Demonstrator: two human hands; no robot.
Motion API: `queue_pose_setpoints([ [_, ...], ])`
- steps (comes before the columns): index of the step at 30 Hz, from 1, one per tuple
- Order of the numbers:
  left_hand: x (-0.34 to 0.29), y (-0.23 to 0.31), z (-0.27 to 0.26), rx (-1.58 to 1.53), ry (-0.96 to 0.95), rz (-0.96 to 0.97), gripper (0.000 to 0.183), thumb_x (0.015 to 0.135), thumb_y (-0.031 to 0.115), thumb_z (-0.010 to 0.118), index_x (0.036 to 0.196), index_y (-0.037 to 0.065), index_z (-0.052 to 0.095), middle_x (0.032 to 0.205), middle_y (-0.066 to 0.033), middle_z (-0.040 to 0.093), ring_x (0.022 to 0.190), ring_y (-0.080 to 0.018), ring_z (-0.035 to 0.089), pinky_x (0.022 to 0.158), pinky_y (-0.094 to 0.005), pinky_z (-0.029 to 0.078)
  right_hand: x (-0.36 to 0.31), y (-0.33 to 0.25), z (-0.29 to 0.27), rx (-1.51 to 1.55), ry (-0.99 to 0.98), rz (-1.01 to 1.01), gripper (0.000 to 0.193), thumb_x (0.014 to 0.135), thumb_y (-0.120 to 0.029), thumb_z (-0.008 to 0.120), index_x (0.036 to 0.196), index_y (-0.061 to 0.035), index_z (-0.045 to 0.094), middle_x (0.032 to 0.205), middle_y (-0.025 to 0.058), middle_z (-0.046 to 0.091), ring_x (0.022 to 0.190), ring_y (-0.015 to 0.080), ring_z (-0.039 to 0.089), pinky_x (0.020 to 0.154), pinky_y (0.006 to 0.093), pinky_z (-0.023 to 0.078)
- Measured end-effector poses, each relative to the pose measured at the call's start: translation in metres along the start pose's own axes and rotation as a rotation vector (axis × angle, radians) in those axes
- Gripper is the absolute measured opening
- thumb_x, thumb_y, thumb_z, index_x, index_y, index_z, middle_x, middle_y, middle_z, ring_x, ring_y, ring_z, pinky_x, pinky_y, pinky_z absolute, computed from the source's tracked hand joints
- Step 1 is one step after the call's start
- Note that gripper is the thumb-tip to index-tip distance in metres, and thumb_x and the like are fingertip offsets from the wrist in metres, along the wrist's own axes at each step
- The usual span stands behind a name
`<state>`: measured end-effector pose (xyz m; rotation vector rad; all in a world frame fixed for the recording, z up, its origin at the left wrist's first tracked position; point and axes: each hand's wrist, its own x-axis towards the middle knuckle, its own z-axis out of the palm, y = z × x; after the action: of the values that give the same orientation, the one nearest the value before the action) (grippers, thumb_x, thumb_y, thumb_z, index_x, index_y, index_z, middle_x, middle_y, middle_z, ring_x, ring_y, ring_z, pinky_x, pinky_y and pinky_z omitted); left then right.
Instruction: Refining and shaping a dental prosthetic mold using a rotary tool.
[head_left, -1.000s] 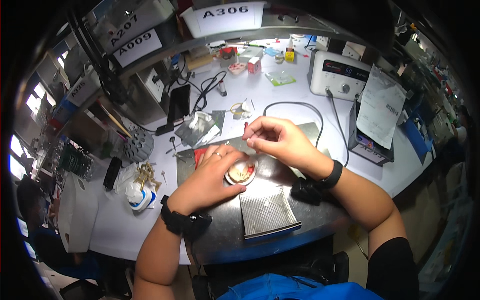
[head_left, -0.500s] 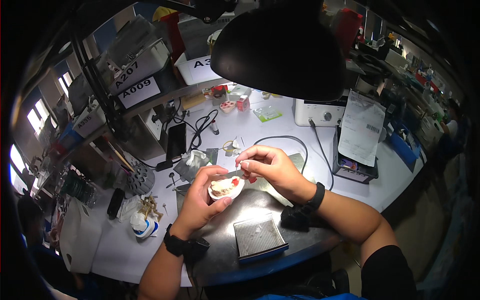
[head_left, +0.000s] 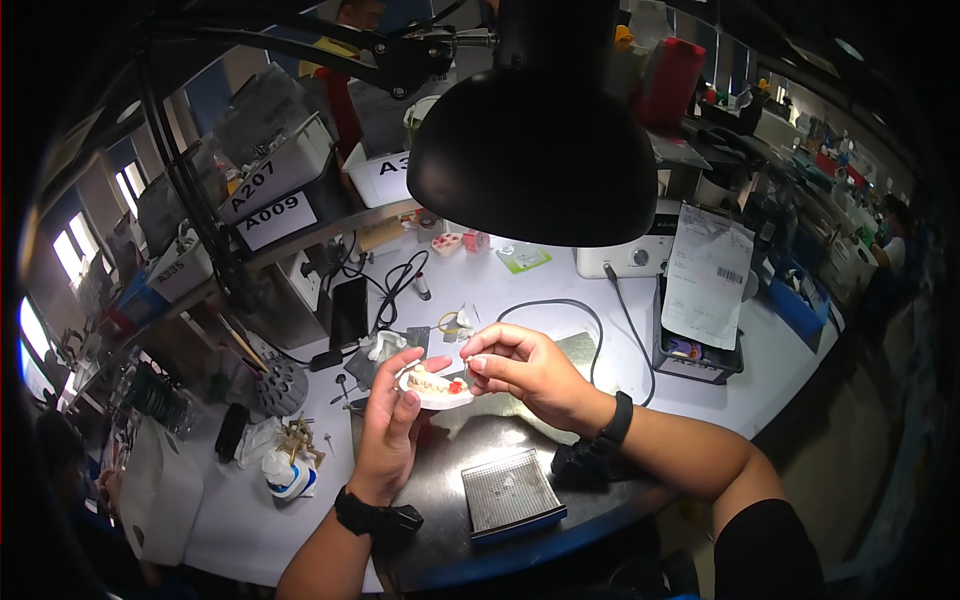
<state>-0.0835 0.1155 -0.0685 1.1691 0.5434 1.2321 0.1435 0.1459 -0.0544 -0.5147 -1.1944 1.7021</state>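
My left hand point(head_left: 385, 440) is closed around a dental plaster model point(head_left: 432, 398), off-white with a row of teeth. A bright red patch point(head_left: 457, 386) marks the model's right side. The model is tilted, its white base toward me. Just right of the model, my right hand point(head_left: 530, 372) pinches a tiny thing between thumb and fingertips, close to the red patch. Its kind is too small to make out, and I cannot tell whether it touches the model. A metal work plate point(head_left: 440, 520) lies beneath both hands.
A black lamp point(head_left: 530, 160) hangs low over the far side. Nearer me is a ridged metal tray point(head_left: 512, 495). To the left stand a grey tool holder point(head_left: 285, 380) and a phone point(head_left: 350, 312); at right, a white control box point(head_left: 640, 258) and a dark bin point(head_left: 700, 355).
My left hand has tipped the model so its base faces me more. My right hand stays pinched beside it; a thin shaft seen earlier below its fingers no longer shows. The view has shifted slightly.
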Motion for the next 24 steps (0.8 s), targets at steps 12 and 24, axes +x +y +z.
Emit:
queue_pose_setpoints([
  [12, -0.0001, 0.0031, -0.0003, -0.061, 0.049, -0.019, 0.059, 0.112, 0.040, 0.036, 0.155, 0.000, 0.034, 0.149, -0.0176, 0.052, 0.116, -0.0232, 0.067, 0.104, -0.0323, 0.049, 0.0016, -0.0041, 0.0024, 0.014, -0.014, 0.030, 0.021, 0.100, -0.005, 0.065, 0.119, 0.0037, 0.064, 0.111, 0.0117, 0.068, 0.101, 0.0190, 0.070, 0.097, 0.0356, 0.059],
  [24, -0.0004, 0.0006, 0.0055, 0.168, 0.084, -0.050, 0.072, 0.108, 0.054, 0.037, 0.155, -0.001, 0.035, 0.138, -0.0134, 0.058, 0.123, -0.0213, 0.060, 0.104, -0.0356, 0.048, -0.0035, -0.0023, 0.0089, -0.222, -0.044, 0.086, 0.024, 0.095, -0.009, 0.073, 0.115, 0.0038, 0.068, 0.106, 0.0073, 0.071, 0.098, 0.0128, 0.067, 0.093, 0.0285, 0.054],
])
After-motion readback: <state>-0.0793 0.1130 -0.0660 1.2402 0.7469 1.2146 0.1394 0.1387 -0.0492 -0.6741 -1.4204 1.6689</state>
